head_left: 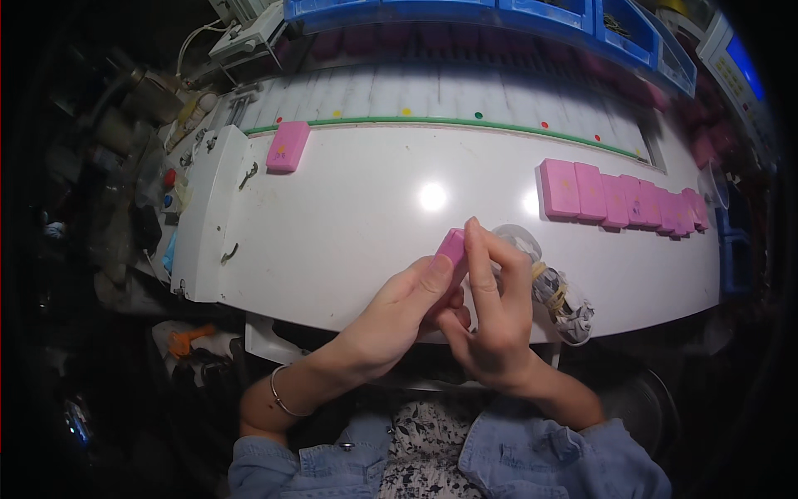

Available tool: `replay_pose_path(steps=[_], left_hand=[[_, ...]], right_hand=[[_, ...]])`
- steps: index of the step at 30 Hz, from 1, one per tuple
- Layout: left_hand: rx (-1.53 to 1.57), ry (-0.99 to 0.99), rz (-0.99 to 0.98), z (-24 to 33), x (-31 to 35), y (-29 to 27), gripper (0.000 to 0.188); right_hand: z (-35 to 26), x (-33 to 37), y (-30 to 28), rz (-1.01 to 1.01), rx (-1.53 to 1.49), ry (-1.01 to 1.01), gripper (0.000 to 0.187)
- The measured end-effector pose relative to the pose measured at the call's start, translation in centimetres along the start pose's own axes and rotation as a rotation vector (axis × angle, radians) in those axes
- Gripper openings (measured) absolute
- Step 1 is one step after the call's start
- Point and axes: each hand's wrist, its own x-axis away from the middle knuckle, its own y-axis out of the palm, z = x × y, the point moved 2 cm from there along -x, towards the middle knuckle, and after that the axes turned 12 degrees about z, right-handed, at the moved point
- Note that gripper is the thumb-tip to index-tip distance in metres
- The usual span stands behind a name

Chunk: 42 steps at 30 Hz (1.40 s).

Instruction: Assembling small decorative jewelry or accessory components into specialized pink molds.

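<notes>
From here I could pass over the middle of the desk; a lone pink block obstructs its far left corner, the pink row its right side, the left hand, right hand and banded bundle its front edge.

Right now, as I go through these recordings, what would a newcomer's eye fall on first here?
Probably the held pink block in the left-hand grip, just below the centre of the view, with the right-hand grip close beside it. Next, the row of pink blocks toward the right of the white table, and a lone pink block at its upper left.
</notes>
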Motion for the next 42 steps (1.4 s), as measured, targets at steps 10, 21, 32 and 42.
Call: replay_pose_path(steps=[10,21,32,42], left_hand=[[0.346,0.107,0.198,-2.0,-0.1,1.7,0.055],[-0.080,0.398,0.164,-1.8,0.4,2.2,0.053],[-0.076,0.331,0.218,-2.4,-0.2,1.6,0.057],[-0.163,0.243,0.156,-1.9,-0.2,1.5,0.058]], right_hand=[[-2.0,3.3,-2.3,0.210,0.046,-0.201,0.040],[0.0,-0.9,-2.8,0.020,-0.272,0.403,0.018],[0.5,-1.4,-3.2,-0.104,-0.604,0.922,0.011],[1.3,-1.4,-3.4,-0.245,-0.525,0.763,0.008]])
